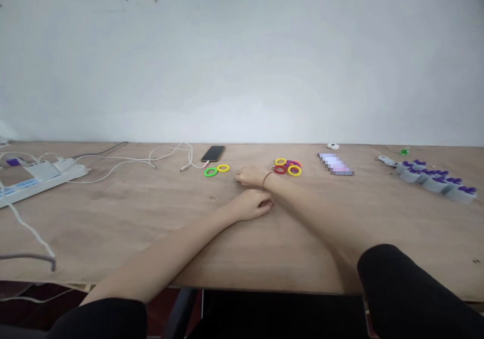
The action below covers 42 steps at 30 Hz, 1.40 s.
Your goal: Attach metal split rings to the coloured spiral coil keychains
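Observation:
My right hand [249, 176] reaches in across the table with fingers bent downward and pointing left, a thin red cord on its wrist. Whether anything is under those fingers is hidden. Closer to me, my left hand [252, 205] rests on the wood, fingers curled, with a small gap by the thumb and nothing seen in it. Left of the right hand lie a yellow coil bracelet [223, 164] and a green coil bracelet [206, 173]. Just beyond the right wrist is a cluster: yellow [280, 159], red [280, 173], another yellow [294, 174] and orange-purple coil bracelets [298, 163].
A dark phone [213, 153] stands behind the bracelets, near white cables [113, 164] and a power strip [41, 183]. To the right are a lit phone [336, 164], a white oval case [333, 146], a green item [404, 152] and several small tubs [434, 184] with purple tops.

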Each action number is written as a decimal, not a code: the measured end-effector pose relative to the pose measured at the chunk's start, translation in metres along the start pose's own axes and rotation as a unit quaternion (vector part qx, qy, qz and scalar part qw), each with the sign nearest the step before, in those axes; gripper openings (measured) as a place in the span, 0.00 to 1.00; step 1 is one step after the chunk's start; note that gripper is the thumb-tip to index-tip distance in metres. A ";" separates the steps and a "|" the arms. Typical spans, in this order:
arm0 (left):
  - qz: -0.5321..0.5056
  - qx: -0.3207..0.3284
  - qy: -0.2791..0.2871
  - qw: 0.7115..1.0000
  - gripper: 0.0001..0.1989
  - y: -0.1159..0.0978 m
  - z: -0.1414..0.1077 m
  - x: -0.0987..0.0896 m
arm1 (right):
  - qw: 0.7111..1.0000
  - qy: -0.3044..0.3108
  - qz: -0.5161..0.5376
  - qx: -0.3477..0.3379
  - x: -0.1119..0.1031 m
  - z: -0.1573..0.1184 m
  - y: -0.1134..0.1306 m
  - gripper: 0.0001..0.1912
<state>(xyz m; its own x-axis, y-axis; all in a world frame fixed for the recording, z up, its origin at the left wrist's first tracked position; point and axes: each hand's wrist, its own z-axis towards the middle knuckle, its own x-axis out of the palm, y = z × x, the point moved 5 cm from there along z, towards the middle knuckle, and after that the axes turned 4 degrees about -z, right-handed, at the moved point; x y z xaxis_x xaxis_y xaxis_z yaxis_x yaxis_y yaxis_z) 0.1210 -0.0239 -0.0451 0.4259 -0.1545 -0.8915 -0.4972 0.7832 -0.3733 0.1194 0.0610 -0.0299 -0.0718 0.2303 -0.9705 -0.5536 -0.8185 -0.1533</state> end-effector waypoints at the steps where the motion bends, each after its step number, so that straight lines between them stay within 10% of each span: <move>1: 0.002 0.002 0.003 1.000 0.09 0.000 0.000 0.000 | 1.000 0.002 -0.008 -0.007 0.000 -0.002 0.000 0.08; 31: 0.033 -0.003 0.002 0.999 0.09 -0.003 -0.001 0.000 | 0.993 0.057 -0.104 0.026 0.001 -0.052 -0.011 0.11; 42: -0.056 -0.138 -0.158 0.976 0.15 0.019 -0.003 -0.018 | 0.953 -0.205 0.166 0.150 -0.005 -0.145 -0.010 0.02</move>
<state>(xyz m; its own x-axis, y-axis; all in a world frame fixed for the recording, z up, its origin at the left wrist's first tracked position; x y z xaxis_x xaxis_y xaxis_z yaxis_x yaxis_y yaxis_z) 0.1019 -0.0077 -0.0365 0.6800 -0.0018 -0.7332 -0.5998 0.5739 -0.5576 0.2457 -0.0080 -0.0509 -0.5679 0.2211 -0.7929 -0.6518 -0.7090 0.2692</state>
